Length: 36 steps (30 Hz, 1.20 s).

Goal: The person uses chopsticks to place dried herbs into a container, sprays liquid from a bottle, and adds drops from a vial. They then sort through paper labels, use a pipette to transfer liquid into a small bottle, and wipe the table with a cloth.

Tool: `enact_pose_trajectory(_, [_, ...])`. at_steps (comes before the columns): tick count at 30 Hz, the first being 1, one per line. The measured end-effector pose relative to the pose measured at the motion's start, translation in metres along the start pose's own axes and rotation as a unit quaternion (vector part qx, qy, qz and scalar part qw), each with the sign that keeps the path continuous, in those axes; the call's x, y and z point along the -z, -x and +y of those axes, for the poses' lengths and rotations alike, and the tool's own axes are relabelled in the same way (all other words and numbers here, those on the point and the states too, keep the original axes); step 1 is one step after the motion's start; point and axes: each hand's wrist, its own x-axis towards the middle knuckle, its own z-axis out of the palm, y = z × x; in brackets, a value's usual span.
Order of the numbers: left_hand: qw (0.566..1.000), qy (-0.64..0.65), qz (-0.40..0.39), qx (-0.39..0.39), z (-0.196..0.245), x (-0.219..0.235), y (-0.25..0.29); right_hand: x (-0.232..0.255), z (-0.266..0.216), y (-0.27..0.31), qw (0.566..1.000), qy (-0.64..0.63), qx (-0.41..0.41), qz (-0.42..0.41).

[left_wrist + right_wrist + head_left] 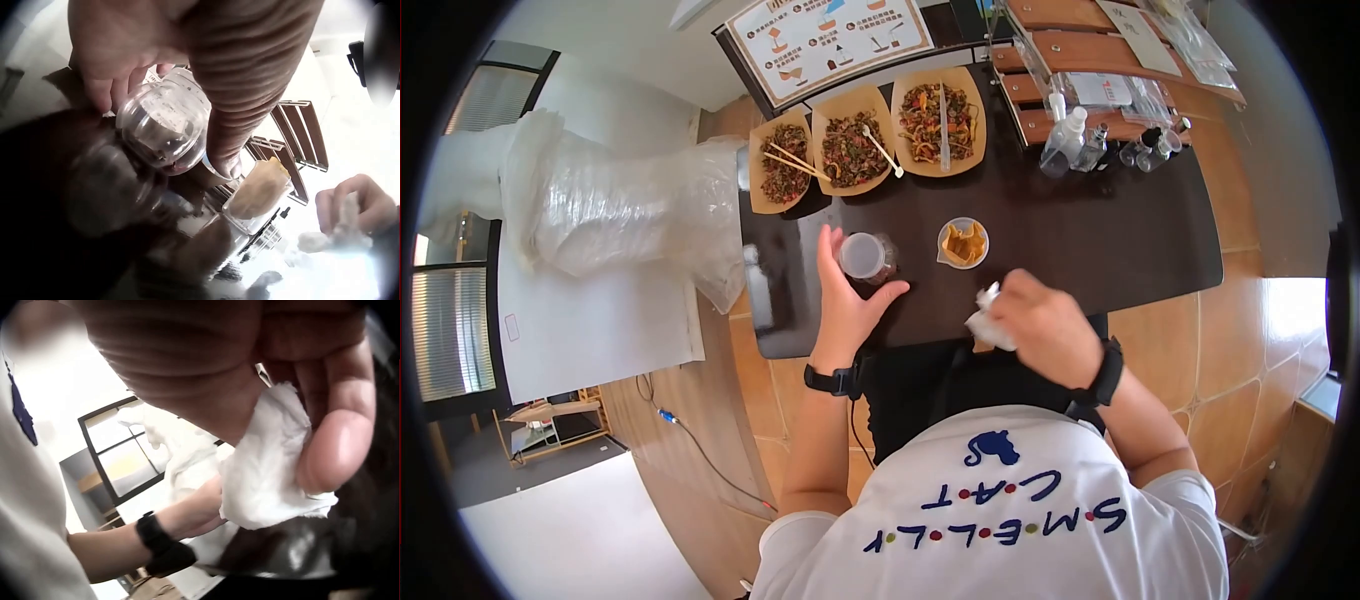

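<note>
My left hand [847,315] curves around a clear jar [165,128] on the dark tabletop, fingers on one side and thumb on the other. Its round translucent lid [862,256] faces up in the head view. A crumpled white tissue [269,462] is pinched in my right hand [1048,325], low over the table's near edge. Between the hands, a little farther back, stands a small clear cup [941,252] holding folded yellow-orange pieces [964,244].
Three paper trays [897,160] of dried plant mix stand at the back, with sticks, a small white spoon and a dropper across them. An instruction board [830,45] rises behind. Small bottles [1080,140] and a wooden rack [1090,60] occupy the back right; plastic-wrapped bulk [620,205] sits left.
</note>
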Motion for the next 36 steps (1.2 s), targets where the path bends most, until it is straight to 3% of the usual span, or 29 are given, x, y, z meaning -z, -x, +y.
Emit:
enact_pose_trajectory(2, [0.995,0.079,-0.006,0.06,-0.006,-0.003,0.005,0.012,0.018,0.003,0.996,0.029,-0.073,0.052])
enact_pose_trajectory(5, [0.992,0.081,-0.015,0.093,0.003,-0.002,0.004,0.011,0.045,0.006,0.988,0.093,-0.093,0.087])
enact_pose_trajectory(11, [0.986,0.099,-0.012,0.134,0.0,-0.001,0.002,0.031,0.063,0.002,0.98,0.061,-0.1,0.162])
enact_pose_trajectory(14, [0.973,0.175,0.005,0.152,-0.003,-0.003,0.004,0.039,0.069,-0.008,0.982,0.021,-0.079,0.171])
enact_pose_trajectory(18, [0.974,0.172,0.009,0.146,-0.005,-0.005,0.004,0.026,0.076,-0.034,0.991,0.006,-0.024,0.131])
enact_pose_trajectory(20, [0.977,0.159,0.012,0.14,-0.006,-0.006,0.004,0.016,0.082,-0.049,0.996,0.024,-0.034,0.081])
enact_pose_trajectory(26, [0.977,0.169,0.004,0.132,-0.008,-0.006,0.005,-0.008,0.098,-0.075,0.995,0.076,-0.04,0.041])
enact_pose_trajectory(31, [0.968,0.223,-0.024,0.114,-0.009,0.003,0.005,-0.013,0.078,-0.05,0.997,0.066,-0.037,0.021])
enact_pose_trajectory(36, [0.956,0.276,-0.055,0.083,-0.02,0.009,0.005,-0.015,0.027,-0.006,0.996,0.044,-0.064,-0.031])
